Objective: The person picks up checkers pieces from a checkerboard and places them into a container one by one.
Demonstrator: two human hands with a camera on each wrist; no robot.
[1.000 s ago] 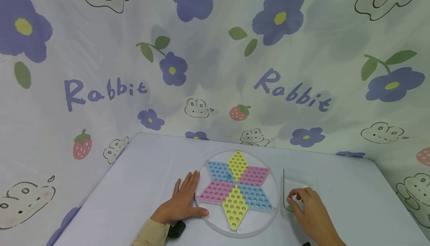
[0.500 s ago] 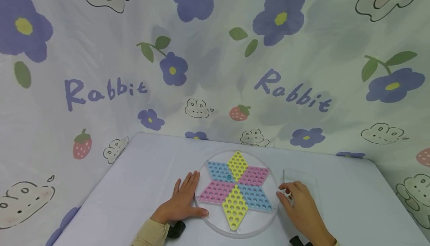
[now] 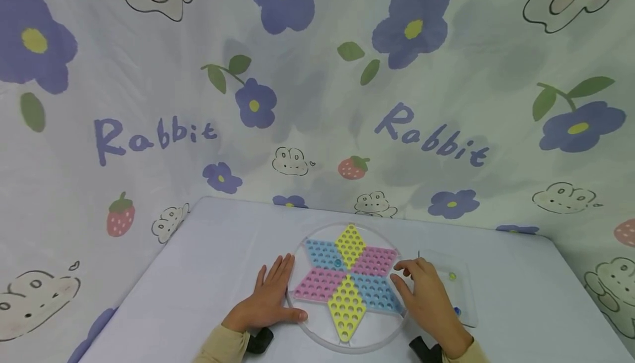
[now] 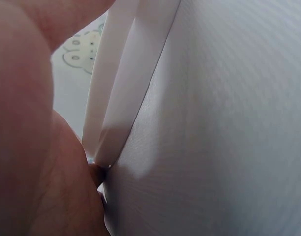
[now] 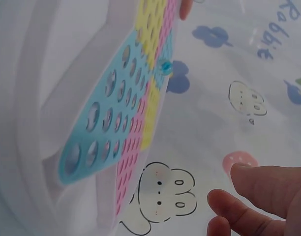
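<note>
A round white Chinese checkers board (image 3: 367, 346) with a pink, yellow and blue star lies on the table. One light-blue marble (image 3: 338, 263) sits in its far-left blue section and also shows in the right wrist view. My left hand (image 3: 268, 298) lies with straight, spread fingers against the board's left rim (image 4: 140, 64). Over the right rim is my right hand (image 3: 424, 291), palm down, with bent index finger and thumb (image 5: 254, 177) close together. I cannot tell whether a small marble is between those fingertips.
A clear plastic box (image 3: 472, 286) stands right of the board, partly behind the right hand. It holds a yellow-green marble (image 3: 452, 276) and a blue marble (image 3: 457, 311). A white cloth covers the table (image 3: 208, 253); a printed curtain (image 3: 317, 104) hangs behind.
My right hand has come out of the clear box and moved left to the board's right rim, uncovering marbles in the box. The left hand has stayed in place.
</note>
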